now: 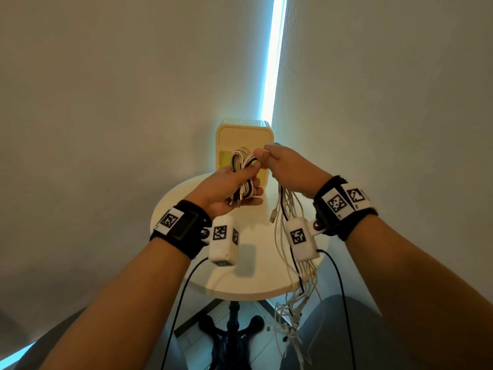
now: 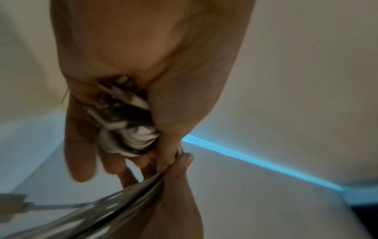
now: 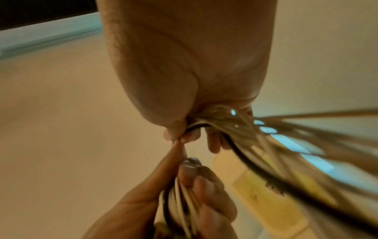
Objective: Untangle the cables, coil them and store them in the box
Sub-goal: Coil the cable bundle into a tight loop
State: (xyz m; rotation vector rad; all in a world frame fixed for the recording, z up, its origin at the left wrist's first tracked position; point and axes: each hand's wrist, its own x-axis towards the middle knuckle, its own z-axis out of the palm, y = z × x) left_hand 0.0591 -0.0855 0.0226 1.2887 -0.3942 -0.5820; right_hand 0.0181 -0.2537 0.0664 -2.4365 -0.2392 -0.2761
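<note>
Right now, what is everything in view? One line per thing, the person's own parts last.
coiled cables: one bundle, white and black, held in the left palm.
loose cables: several, mostly white and one black, hanging from the right hand past the table edge.
box: one, pale yellow, at the back of the table.
table: one, round, white, on a dark pedestal.
wrist cameras: two, white, on black bands.
left hand: grips the coil.
right hand: pinches the strands.
</note>
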